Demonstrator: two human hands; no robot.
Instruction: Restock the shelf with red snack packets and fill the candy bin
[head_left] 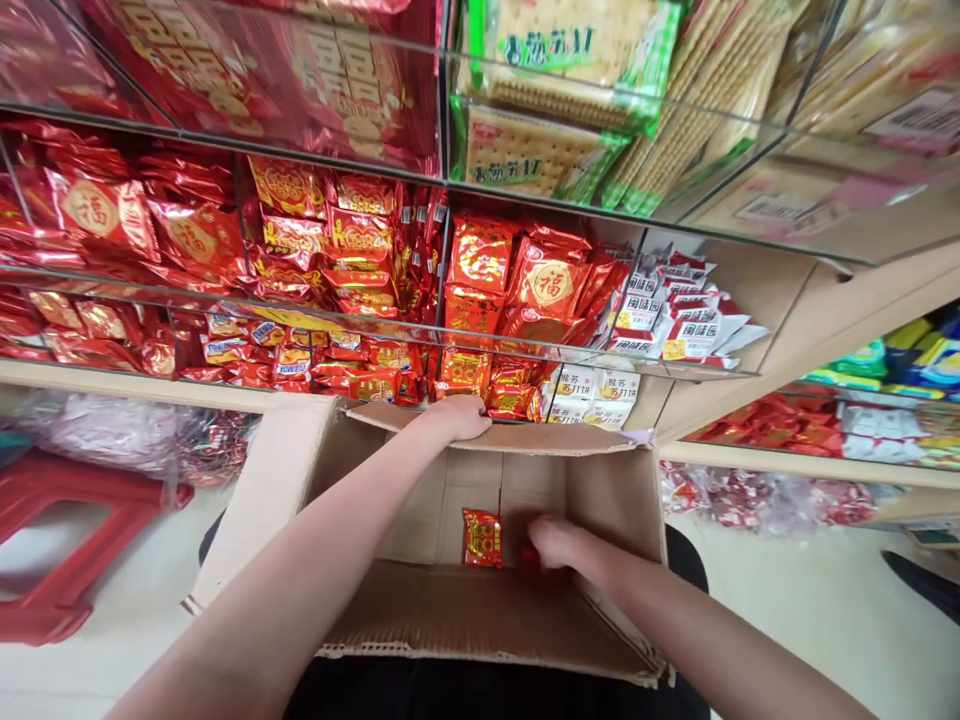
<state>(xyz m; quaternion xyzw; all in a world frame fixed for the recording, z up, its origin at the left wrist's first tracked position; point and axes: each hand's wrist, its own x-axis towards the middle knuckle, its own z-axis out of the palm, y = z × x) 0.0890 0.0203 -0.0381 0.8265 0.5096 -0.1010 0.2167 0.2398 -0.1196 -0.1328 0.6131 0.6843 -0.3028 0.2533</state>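
An open cardboard box [600, 640] stands in front of me. My left hand [461, 418] rests at the box's far edge, close to the lowest shelf; its fingers are mostly hidden. Inside the box, a red packet with gold print [482, 538] lies on the bottom. Just right of that packet, my right hand [551, 543] reaches down into the box, closed around something red that is blurred by motion. Red packets [463, 370] and white packets [589, 392] fill the lowest shelf behind the box.
Shelves above hold red packets [555, 285], white-and-red packets [694, 325] and green-edged cracker packs [540, 150]. A red plastic stool [105, 510] stands on the floor at the left. Clear bags of goods [765, 495] lie under the right shelf.
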